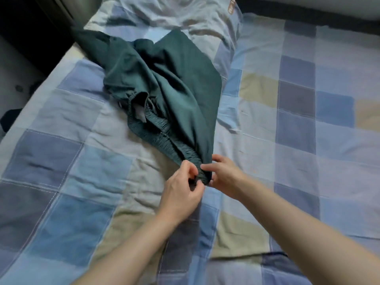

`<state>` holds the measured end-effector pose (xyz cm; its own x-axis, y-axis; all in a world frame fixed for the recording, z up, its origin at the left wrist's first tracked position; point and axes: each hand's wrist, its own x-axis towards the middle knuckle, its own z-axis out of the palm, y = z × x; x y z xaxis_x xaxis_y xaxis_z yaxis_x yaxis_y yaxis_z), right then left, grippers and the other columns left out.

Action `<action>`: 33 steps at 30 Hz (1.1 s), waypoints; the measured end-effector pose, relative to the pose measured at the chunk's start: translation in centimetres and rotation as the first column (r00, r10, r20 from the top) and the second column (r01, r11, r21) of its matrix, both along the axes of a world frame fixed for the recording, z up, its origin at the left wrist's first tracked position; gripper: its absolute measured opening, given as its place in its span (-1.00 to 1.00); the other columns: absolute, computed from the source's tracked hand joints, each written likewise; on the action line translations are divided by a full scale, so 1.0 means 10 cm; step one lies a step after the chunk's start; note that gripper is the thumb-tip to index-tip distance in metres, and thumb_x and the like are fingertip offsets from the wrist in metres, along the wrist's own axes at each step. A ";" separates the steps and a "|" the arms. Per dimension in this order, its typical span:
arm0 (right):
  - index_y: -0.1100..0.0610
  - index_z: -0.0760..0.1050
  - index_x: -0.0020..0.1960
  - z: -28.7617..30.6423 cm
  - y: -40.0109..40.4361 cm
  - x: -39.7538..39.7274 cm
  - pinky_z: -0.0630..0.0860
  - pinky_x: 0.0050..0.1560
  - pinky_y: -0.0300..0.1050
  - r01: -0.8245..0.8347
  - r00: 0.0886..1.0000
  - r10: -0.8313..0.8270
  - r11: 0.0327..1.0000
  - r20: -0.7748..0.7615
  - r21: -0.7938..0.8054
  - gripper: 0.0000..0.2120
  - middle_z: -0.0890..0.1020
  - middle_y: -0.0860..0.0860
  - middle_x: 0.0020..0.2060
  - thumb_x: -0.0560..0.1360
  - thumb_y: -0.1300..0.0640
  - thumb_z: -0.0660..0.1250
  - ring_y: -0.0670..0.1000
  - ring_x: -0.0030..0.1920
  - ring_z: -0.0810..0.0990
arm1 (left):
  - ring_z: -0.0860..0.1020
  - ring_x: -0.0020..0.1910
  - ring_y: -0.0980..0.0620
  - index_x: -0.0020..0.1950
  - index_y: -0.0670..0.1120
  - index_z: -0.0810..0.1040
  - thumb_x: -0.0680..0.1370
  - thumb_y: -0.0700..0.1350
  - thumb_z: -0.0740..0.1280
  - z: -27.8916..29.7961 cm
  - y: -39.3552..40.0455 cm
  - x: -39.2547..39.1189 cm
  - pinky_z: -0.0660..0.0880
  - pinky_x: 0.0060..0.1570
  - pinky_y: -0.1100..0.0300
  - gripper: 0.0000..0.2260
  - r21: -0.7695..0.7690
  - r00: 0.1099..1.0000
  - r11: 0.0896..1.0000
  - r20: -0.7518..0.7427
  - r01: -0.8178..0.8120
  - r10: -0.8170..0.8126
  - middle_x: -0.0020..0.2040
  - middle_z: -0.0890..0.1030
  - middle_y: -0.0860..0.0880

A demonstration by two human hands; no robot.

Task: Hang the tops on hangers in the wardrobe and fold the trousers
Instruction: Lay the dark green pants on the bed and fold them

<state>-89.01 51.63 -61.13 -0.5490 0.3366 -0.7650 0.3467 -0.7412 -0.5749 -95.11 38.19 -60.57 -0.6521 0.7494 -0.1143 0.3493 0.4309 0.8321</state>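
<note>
I see a brown tag (231,7) on the pillow (164,15); its pale print is too blurred to read.

Trousers (164,83): dark teal green, plain, no pattern; paler grey lining patch inside elastic waistband (156,124). Bedcover (287,120): patchwork of squares in light blue, mid blue, navy, pale grey and beige, with white stitching lines between patches. Pillow (164,15): same pale blue and grey checks, small brown label at corner. Floor (12,64) at far left: dull light grey with a few dark spots. Hands bare, left hand (181,190) and right hand (224,175), no sleeves.
</note>
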 end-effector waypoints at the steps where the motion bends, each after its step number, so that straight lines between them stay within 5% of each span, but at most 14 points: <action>1: 0.24 0.46 0.14 0.05 -0.11 0.12 0.60 -0.13 0.08 0.003 1.000 -0.003 1.000 0.012 0.019 -0.72 0.62 0.25 0.02 0.49 0.47 0.21 0.16 -0.12 0.63 | 0.53 -0.31 0.14 -0.06 0.08 0.33 0.44 -0.07 0.28 0.02 -0.06 0.08 0.39 -0.27 0.24 -0.84 -0.015 0.987 0.996 0.132 -0.087 0.088 -0.36 0.57 0.08; 3: 0.31 0.44 0.15 0.22 -0.33 0.39 0.52 0.07 0.22 0.034 0.998 -0.037 0.998 0.042 0.062 -0.75 0.58 0.33 0.07 0.51 0.47 0.18 0.21 -0.04 0.59 | 0.56 -0.37 0.11 0.01 0.08 0.29 0.52 -0.11 0.25 0.07 -0.15 0.17 0.44 -0.24 0.19 -0.83 -0.109 0.902 0.958 0.324 -0.265 0.287 -0.44 0.61 0.05; 5: 0.33 0.47 0.10 0.42 -0.51 0.65 0.51 0.08 0.17 0.058 0.996 -0.065 0.994 0.068 0.092 -0.80 0.58 0.31 0.04 0.52 0.46 0.18 0.18 -0.05 0.57 | 0.60 -0.33 -0.12 0.17 -0.06 0.25 0.56 -0.18 0.23 0.07 -0.19 0.10 0.54 -0.23 0.03 -0.76 -0.248 0.772 0.889 0.441 -0.386 0.458 -0.30 0.63 -0.12; 7: 0.31 0.52 0.06 0.62 -0.66 0.93 0.51 0.06 0.12 0.068 0.995 -0.074 0.994 0.072 0.084 -0.78 0.60 0.25 0.01 0.52 0.46 0.16 0.14 -0.08 0.58 | 0.61 -0.22 -0.27 0.26 -0.15 0.16 0.57 -0.17 0.27 0.10 -0.26 -0.07 0.55 -0.21 -0.05 -0.64 -0.390 0.766 0.827 0.348 -0.405 0.540 0.00 0.56 -0.30; 9: 0.28 0.55 0.09 0.78 -0.78 1.23 0.54 0.06 0.12 0.049 0.995 -0.053 0.997 0.080 0.058 -0.73 0.63 0.23 0.03 0.52 0.46 0.15 0.12 -0.05 0.61 | 0.55 0.07 -0.36 0.33 -0.18 0.14 0.53 -0.11 0.37 0.14 -0.38 -0.28 0.49 0.09 -0.13 -0.48 -0.465 0.847 0.783 0.120 -0.412 0.517 0.22 0.47 -0.34; 11: 0.26 0.55 0.12 0.92 -0.89 1.54 0.59 -0.07 0.04 0.040 0.995 -0.043 0.999 0.088 0.031 -0.75 0.66 0.19 0.02 0.54 0.40 0.18 0.09 -0.06 0.62 | 0.44 0.25 -0.34 0.39 -0.17 0.16 0.47 -0.01 0.46 0.22 -0.47 -0.45 0.39 0.21 -0.14 -0.34 -0.503 0.902 0.765 -0.074 -0.402 0.425 0.34 0.37 -0.30; 16: 0.23 0.54 0.01 1.18 -1.02 2.04 0.49 -0.32 -0.17 0.191 0.970 -0.195 0.981 0.143 0.041 -0.89 0.64 0.10 -0.21 0.57 0.21 0.28 -0.02 -0.27 0.57 | 0.40 0.24 -0.29 0.46 -0.04 0.16 0.41 0.05 0.52 0.29 -0.58 -0.43 0.45 0.13 -0.18 -0.24 -0.628 0.930 0.746 -0.367 -0.223 -0.031 0.34 0.26 -0.17; 19: 0.29 0.54 0.06 1.30 -1.03 2.17 0.48 -0.35 -0.22 0.248 0.966 -0.247 0.969 0.072 -0.010 -0.85 0.62 0.11 -0.21 0.57 0.23 0.28 -0.04 -0.30 0.56 | 0.36 0.25 -0.19 0.48 0.02 0.24 0.42 0.03 0.50 0.28 -0.53 -0.38 0.43 0.15 -0.08 -0.29 -0.753 0.815 0.658 -0.381 0.001 -0.437 0.42 0.23 -0.06; 22: 0.24 0.53 0.15 1.40 -1.07 2.35 0.55 -0.23 -0.15 0.199 0.980 -0.199 0.979 -0.003 -0.040 -0.82 0.67 0.11 -0.03 0.57 0.24 0.27 0.01 -0.14 0.62 | 0.40 0.25 -0.15 0.43 -0.04 0.34 0.44 -0.12 0.43 0.24 -0.47 -0.36 0.43 0.14 -0.04 -0.43 -0.767 0.704 0.633 -0.393 0.104 -0.592 0.44 0.28 -0.02; 25: 0.19 0.55 0.13 1.46 -1.13 2.53 0.59 -0.10 -0.06 0.169 0.985 -0.169 0.985 -0.014 0.017 -0.80 0.67 0.09 0.04 0.57 0.31 0.22 0.01 -0.02 0.63 | 0.45 0.24 -0.18 0.25 -0.11 0.50 0.48 -0.30 0.22 0.29 -0.41 -0.31 0.45 0.12 -0.03 -0.64 -0.618 0.822 0.763 -0.327 0.187 -0.467 0.33 0.47 -0.08; 29: 0.13 0.57 -0.01 1.47 -1.09 2.69 0.56 -0.12 -0.02 0.206 0.941 -0.258 0.950 0.217 0.235 -0.77 0.66 0.04 -0.16 0.56 0.36 0.18 -0.07 -0.20 0.61 | 0.55 0.04 -0.26 0.06 -0.21 0.59 0.44 -0.41 0.16 0.62 -0.47 -0.13 0.43 0.01 0.01 -0.69 -0.464 0.984 0.874 -0.026 0.144 -0.176 0.01 0.63 -0.32; 33: 0.12 0.51 -0.08 1.43 -0.97 2.66 0.52 -0.15 -0.06 0.271 0.866 -0.395 0.885 0.305 0.377 -0.74 0.60 0.10 -0.14 0.52 0.44 0.17 0.01 -0.20 0.57 | 0.50 -0.26 -0.05 -0.18 -0.01 0.51 0.44 -0.31 0.28 1.16 -0.70 0.08 0.41 -0.25 0.11 -0.82 -0.379 0.959 0.890 0.220 0.255 -0.181 -0.26 0.60 -0.04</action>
